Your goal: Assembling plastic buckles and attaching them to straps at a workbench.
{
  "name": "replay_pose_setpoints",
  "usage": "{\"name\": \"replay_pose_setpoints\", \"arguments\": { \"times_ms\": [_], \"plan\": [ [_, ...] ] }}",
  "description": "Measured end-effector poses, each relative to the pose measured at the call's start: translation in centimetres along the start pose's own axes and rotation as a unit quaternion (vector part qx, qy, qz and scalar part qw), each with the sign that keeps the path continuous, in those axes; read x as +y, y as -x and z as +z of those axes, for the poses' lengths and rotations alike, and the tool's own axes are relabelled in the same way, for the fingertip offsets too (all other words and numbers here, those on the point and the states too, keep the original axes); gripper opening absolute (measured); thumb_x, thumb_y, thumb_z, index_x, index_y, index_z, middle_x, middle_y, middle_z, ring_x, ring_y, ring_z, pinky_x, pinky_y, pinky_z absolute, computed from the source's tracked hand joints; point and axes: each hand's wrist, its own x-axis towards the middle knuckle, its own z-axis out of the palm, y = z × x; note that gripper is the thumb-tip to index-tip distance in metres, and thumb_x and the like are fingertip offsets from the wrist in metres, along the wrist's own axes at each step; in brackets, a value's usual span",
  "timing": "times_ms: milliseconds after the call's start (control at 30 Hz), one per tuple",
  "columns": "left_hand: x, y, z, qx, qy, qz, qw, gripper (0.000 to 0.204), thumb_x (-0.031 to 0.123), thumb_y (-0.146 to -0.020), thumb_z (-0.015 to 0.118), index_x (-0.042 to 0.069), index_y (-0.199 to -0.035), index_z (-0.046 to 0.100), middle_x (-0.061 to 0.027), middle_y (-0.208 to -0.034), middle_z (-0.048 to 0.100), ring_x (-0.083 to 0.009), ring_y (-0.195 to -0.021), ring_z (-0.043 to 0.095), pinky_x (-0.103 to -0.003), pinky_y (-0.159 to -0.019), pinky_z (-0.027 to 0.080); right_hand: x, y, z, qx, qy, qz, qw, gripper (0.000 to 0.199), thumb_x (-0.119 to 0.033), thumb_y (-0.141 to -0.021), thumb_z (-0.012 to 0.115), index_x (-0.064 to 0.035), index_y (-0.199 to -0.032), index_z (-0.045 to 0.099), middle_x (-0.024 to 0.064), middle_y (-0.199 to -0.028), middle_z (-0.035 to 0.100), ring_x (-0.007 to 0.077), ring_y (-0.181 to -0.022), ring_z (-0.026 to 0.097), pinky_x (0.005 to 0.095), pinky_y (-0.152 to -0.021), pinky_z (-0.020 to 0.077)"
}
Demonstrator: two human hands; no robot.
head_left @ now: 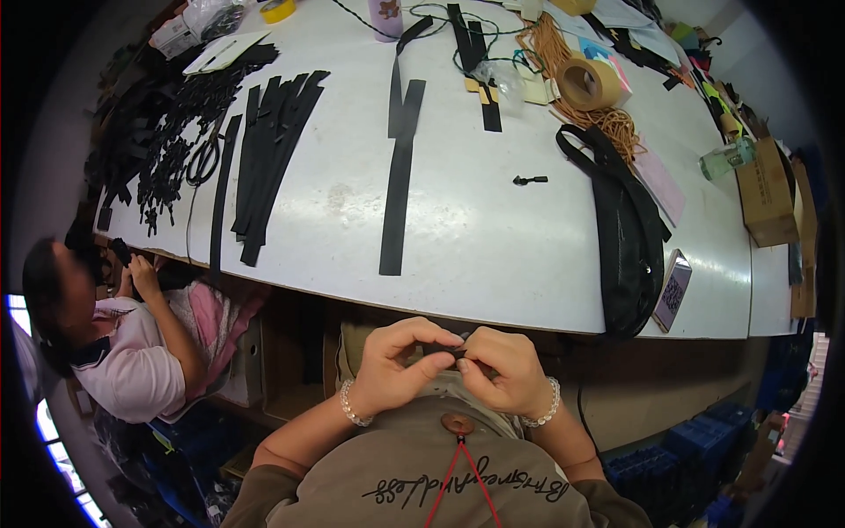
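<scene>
— Pinching a small black piece (451,353) between both sets of fingertips, the person works close to the body, below the near edge of the white bench (493,238). Which hand is nearer to it?

— Neither, really. The left hand (398,363) closes on it from the left, thumb and curled fingers drawn tight. The right hand (503,369) meets it from the right, thumb and forefinger nipped shut on the same piece. The piece lies between them, its long axis seemingly running hand to hand, though it is too small to tell for sure.

— And the pose?

— Both wrists, each with a pale bead bracelet (350,406), bend inward, forearms rising from the lower edge, knuckles almost touching.

— What's about?

— On the bench, a long black fabric strip (398,195) lies well apart; farther right, a small black clip (530,179) and a black strapped waist bag (627,246) hanging over the edge.
</scene>
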Motion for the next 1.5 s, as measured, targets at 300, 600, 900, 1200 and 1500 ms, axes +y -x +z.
{"name": "replay_pose_setpoints", "arguments": {
  "times_ms": [300, 600, 900, 1200, 1500],
  "plan": [
    [0.0, -0.5, -0.3, 0.018, 0.162, -0.223, 0.961, 0.016, 0.007, -0.093, 0.059, -0.003, -0.102, 0.067, -0.0048, -0.089, 0.068, -0.0073, -0.080, 0.060, -0.022, -0.072, 0.050, -0.8, -0.5, 0.1, 0.009, -0.079, 0.163, 0.983, 0.008, 0.000, -0.078, 0.062, 0.0005, -0.072, 0.056, 0.0026, -0.061, 0.050, 0.0082, -0.049, 0.040, 0.0241, -0.046, 0.0316],
    [0.0, -0.4, 0.0, 0.032, 0.171, -0.210, 0.962, 0.014, 0.004, -0.091, 0.062, -0.003, -0.102, 0.067, -0.0049, -0.089, 0.068, -0.0076, -0.080, 0.061, -0.021, -0.071, 0.050, -1.1, -0.6, 0.1, 0.018, -0.072, 0.198, 0.977, 0.011, -0.001, -0.076, 0.066, -0.0008, -0.070, 0.056, 0.0000, -0.059, 0.047, 0.0049, -0.049, 0.037, 0.0216, -0.044, 0.0293],
    [-0.2, -0.4, 0.3, 0.050, 0.096, -0.132, 0.985, 0.013, 0.001, -0.090, 0.062, -0.003, -0.101, 0.068, -0.0060, -0.095, 0.068, -0.0080, -0.085, 0.061, -0.021, -0.074, 0.050, -0.4, -0.7, 0.5, 0.015, 0.088, 0.058, 0.994, 0.010, -0.002, -0.076, 0.068, -0.0019, -0.079, 0.058, 0.0086, -0.069, 0.055, 0.0221, -0.054, 0.054, 0.0316, -0.049, 0.0431],
    [-0.6, -0.4, -0.1, 0.032, 0.107, -0.165, 0.980, 0.016, -0.002, -0.088, 0.062, -0.003, -0.103, 0.067, -0.0064, -0.095, 0.068, -0.0091, -0.084, 0.062, -0.023, -0.074, 0.051, 0.0, -0.8, -0.3, -0.020, -0.046, 0.120, 0.992, 0.005, -0.005, -0.084, 0.060, -0.0003, -0.086, 0.061, 0.0105, -0.068, 0.053, 0.0256, -0.055, 0.053, 0.0326, -0.050, 0.0410],
    [-0.2, -0.2, -0.6, -0.005, -0.074, -0.027, 0.997, 0.021, -0.002, -0.077, 0.072, 0.001, -0.097, 0.071, -0.0090, -0.089, 0.069, -0.0143, -0.080, 0.065, -0.025, -0.070, 0.051, -0.5, -1.0, -1.1, -0.062, 0.032, 0.047, 0.996, 0.006, -0.005, -0.079, 0.061, -0.0035, -0.075, 0.057, 0.0080, -0.065, 0.051, 0.0241, -0.051, 0.050, 0.0335, -0.046, 0.0395]
  ]
}}
